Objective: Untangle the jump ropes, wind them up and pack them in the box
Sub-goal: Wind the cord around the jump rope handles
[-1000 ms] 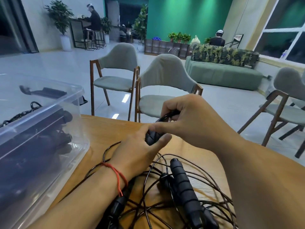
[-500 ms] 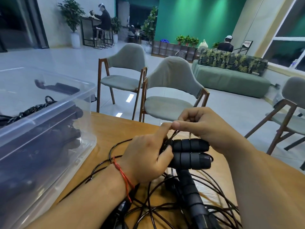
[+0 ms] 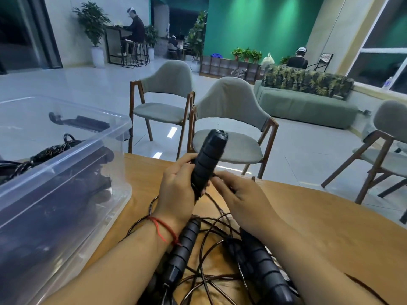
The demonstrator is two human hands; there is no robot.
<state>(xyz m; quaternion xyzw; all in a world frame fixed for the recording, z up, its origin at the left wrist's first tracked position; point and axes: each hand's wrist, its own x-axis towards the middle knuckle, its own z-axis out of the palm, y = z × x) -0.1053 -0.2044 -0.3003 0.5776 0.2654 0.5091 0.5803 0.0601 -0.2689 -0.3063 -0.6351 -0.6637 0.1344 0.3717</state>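
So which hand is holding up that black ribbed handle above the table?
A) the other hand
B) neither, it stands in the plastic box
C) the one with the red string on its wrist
C: the left hand, with the red string at its wrist, is wrapped round the raised handle; the right hand is only close by the handle's lower end.

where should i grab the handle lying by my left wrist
Take the handle by its ribbed middle, from above, fingers across it: it lies flat on the table, and its near end runs into tangled cord.
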